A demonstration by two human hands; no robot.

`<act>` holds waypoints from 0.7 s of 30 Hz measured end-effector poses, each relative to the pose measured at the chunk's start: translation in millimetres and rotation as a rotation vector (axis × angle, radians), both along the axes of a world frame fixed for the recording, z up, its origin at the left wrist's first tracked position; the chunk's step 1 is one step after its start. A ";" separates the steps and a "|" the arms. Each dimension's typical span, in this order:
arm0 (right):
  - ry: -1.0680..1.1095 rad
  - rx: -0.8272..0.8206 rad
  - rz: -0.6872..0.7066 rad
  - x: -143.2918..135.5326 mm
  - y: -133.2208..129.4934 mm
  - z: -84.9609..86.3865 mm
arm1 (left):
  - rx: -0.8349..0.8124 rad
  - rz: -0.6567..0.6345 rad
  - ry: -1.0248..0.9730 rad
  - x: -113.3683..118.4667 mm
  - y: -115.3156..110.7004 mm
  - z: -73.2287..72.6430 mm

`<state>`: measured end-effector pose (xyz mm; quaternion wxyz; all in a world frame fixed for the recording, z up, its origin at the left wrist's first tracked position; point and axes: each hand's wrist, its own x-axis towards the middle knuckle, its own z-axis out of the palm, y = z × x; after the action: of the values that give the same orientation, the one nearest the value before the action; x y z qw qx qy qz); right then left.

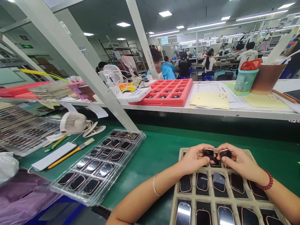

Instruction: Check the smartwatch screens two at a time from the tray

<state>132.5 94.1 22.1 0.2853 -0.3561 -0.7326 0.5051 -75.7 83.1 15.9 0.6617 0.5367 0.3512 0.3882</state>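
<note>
My left hand (198, 158) pinches a small dark watch face with a gold rim (208, 153). Right beside it, my right hand (237, 161) holds a similar watch face (225, 153) between thumb and fingers. Both hands are over the far row of a beige compartment tray (172, 200). Several watch faces lie in its compartments, such as one (202, 181) below my left hand. My hands and forearms hide parts of the tray's far row and right side. To the left, a stack of clear plastic trays (93, 200) holds rows of dark watch faces.
A brush (70, 154), a white strip (53, 156) and a small fan (73, 122) lie left of the clear trays. On the shelf (211, 113) ahead are a red foam tray (164, 102), papers and a cup (245, 82). A slanted white post (93, 75) rises at left. People sit beyond.
</note>
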 end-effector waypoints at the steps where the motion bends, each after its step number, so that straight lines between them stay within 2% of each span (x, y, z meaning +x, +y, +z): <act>1: -0.001 0.000 0.003 0.2 -0.1 0.4 | 0.003 0.003 0.001 -0.1 0.1 0.2; 9: 0.028 -0.046 0.042 0.5 -0.7 0.4 | 0.038 0.064 0.049 -0.9 2.1 0.4; 14: 0.026 -0.068 0.039 0.4 -0.8 -0.9 | 0.038 0.056 0.059 -1.0 0.2 2.5; 21: -0.015 -0.007 0.024 -1.3 -0.1 -2.2 | 0.039 0.055 0.035 -1.6 0.5 0.5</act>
<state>131.1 94.0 20.0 0.2724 -0.3519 -0.7373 0.5083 -77.2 83.6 16.4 0.6339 0.5465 0.3696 0.4036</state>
